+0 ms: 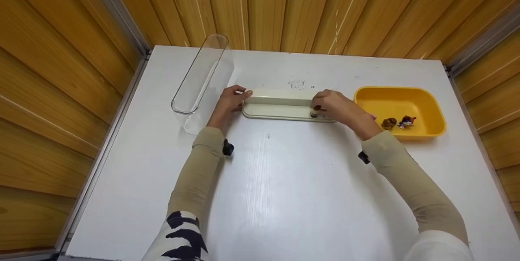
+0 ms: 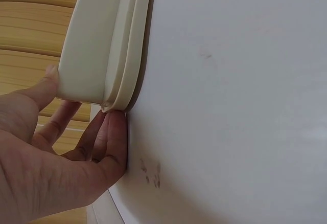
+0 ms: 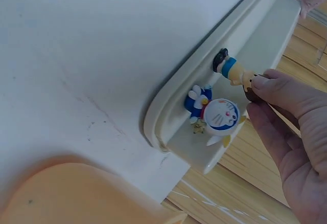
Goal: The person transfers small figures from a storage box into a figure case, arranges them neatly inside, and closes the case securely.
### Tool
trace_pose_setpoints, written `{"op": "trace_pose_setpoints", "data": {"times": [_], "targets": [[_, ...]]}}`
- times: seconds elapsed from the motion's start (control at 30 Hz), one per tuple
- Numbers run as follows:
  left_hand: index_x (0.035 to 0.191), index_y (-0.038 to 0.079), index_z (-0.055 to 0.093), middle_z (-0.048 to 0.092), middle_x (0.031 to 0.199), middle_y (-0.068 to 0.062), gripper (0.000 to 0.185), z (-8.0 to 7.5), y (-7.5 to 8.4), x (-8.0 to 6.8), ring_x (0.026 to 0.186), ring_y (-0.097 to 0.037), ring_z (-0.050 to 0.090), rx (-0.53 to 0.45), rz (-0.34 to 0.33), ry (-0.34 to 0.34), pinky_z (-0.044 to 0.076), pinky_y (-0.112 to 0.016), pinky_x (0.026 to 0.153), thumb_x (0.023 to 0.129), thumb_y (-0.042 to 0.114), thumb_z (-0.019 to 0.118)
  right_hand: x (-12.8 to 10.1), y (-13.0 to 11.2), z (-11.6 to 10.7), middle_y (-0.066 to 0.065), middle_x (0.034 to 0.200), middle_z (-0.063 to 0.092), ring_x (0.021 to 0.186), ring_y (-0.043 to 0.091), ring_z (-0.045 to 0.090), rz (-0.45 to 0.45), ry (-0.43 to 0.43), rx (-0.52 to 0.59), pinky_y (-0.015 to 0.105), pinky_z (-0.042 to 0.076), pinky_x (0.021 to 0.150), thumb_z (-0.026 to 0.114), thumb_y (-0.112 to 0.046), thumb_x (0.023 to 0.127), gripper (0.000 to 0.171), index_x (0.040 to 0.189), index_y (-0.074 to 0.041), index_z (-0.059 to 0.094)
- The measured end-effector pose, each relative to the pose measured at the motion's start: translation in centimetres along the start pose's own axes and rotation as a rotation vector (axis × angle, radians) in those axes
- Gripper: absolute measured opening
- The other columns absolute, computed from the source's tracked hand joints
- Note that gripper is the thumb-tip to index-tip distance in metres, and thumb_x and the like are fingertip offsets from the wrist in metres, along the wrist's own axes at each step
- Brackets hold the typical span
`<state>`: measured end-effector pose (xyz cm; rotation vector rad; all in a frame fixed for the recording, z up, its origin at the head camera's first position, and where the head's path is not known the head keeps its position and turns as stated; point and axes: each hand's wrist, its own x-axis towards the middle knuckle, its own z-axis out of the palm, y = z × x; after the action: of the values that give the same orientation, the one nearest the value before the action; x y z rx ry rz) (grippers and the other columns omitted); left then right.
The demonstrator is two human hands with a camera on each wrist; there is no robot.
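"So, where is the black-footed figurine (image 3: 237, 73)?"

"Right under the right hand (image 1: 335, 106), between thumb and fingertips. They pinch it by its brown top end, so the blue band and dark feet stick out below."

"And how wide is that hand?"

"Barely parted: thumb and fingers close on the figurine's two sides. It sits over the right part of the cream tray (image 1: 276, 110), though I can't tell whether its feet touch the tray."

"What about the left hand (image 1: 232, 99)?"

"At the tray's left end. The thumb lies on the tall far wall and the bent fingers press against the end by the low rim, so it has that end in its grip."

"Does the tray hold anything?"

"Yes, a Doraemon figurine (image 3: 221, 114), blue and white, at the right end. It stands just to the right of the pinched one, near the tall wall."

"And the other containers?"

"To the right of the tray on the white desk (image 1: 284, 179) is a yellow bin (image 1: 392, 102). In its near part are a brown figurine (image 1: 388, 123) and, just right of it, a multicoloured figurine (image 1: 406, 122). Some pink thing (image 1: 373, 117) shows at the left, partly hidden by the right arm."

"Anything on the left?"

"A long clear container (image 1: 185, 112), set slantwise at the far left, beside the left hand."
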<state>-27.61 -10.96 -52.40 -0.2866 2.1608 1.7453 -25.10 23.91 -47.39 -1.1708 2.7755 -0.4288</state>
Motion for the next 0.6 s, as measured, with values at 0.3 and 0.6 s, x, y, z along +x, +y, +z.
{"op": "trace_pose_setpoints", "data": {"times": [0.3,0.6], "targets": [[0.131,0.004,0.061,0.058,0.119,-0.013,0.044,0.3,-0.3,-0.2,0.101,-0.024,0.065,0.014,-0.007,0.007,0.057,-0.037,0.09,0.098,0.031,0.071,-2.0,0.5,-1.4,0.015,0.117,0.07,0.109,0.034,0.063,-0.001,0.052,0.009,0.05,0.053,0.095,0.078,0.003,0.087,0.025,0.111,-0.003,0.075],[0.133,0.004,0.06,0.06,0.125,-0.015,0.045,0.2,0.1,-0.3,0.102,-0.022,0.061,0.031,0.003,0.031,0.056,-0.037,0.093,0.098,0.031,0.071,-7.7,4.4,-8.1,0.023,0.128,0.065,0.12,0.044,0.058,0.365,-0.092,0.041,0.06,0.046,0.103,0.068,0.002,0.095,0.03,0.124,-0.001,0.07]]}}
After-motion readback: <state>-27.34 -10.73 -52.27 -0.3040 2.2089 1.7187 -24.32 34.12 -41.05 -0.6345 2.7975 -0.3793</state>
